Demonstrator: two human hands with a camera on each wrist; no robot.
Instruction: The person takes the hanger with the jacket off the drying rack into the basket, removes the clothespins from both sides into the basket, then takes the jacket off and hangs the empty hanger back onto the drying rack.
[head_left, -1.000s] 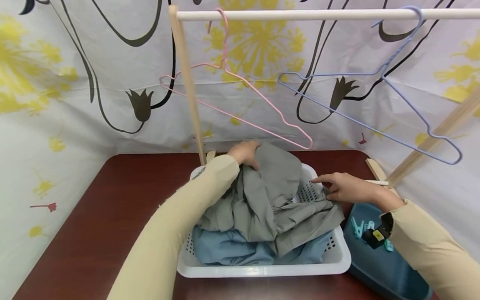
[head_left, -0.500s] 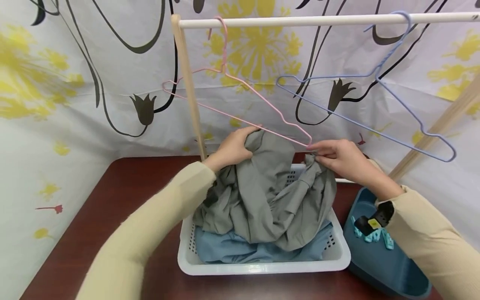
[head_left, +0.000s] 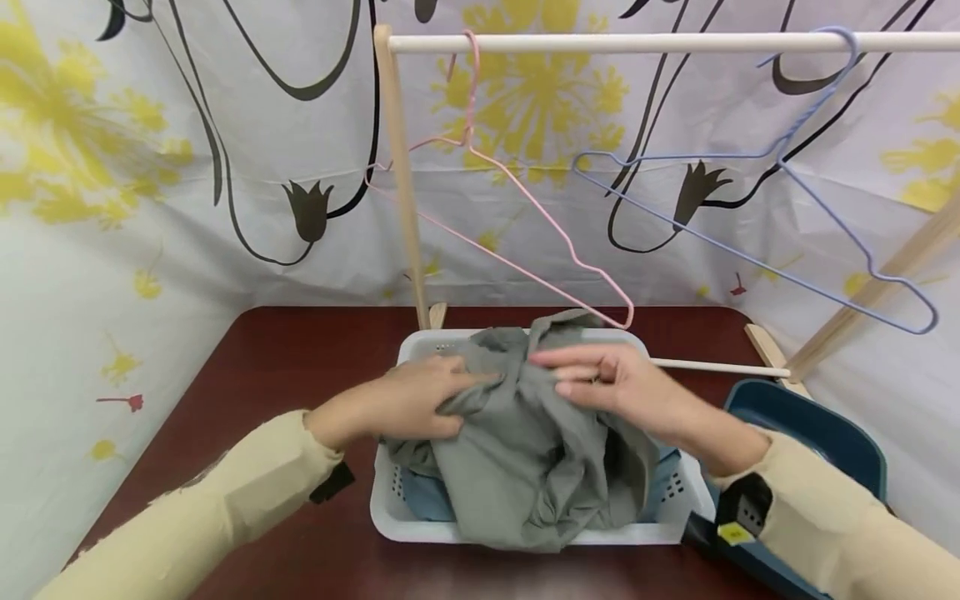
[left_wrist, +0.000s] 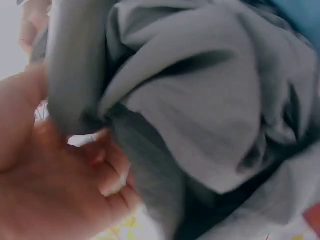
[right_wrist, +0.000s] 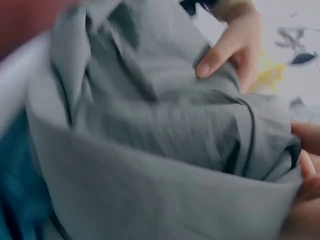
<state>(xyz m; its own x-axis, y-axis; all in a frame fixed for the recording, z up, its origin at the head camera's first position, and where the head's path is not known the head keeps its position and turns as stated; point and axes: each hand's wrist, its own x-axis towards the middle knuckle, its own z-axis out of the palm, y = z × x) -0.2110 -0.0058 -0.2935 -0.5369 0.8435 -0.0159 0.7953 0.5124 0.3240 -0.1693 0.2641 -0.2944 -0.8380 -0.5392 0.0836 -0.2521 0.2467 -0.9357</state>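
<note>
A crumpled grey garment lies heaped in the white plastic basket, its front draping over the near rim. My left hand pinches the garment at its left side; in the left wrist view, thumb and fingers of the left hand lie on either side of a fold. On the other side my right hand grips the upper part, and the right wrist view has the fingers at the edge of the cloth. Light blue cloth shows underneath, mostly covered.
Over the basket stands a wooden rack with a white rail. A pink hanger and a blue hanger hang from it. At the right, partly behind the right forearm, is a dark teal tray. The table is dark red-brown.
Both hands have come down and nearer, drawing the grey garment toward the front of the basket until it hangs over the near rim. The right hand has moved left, closer to the left hand.
</note>
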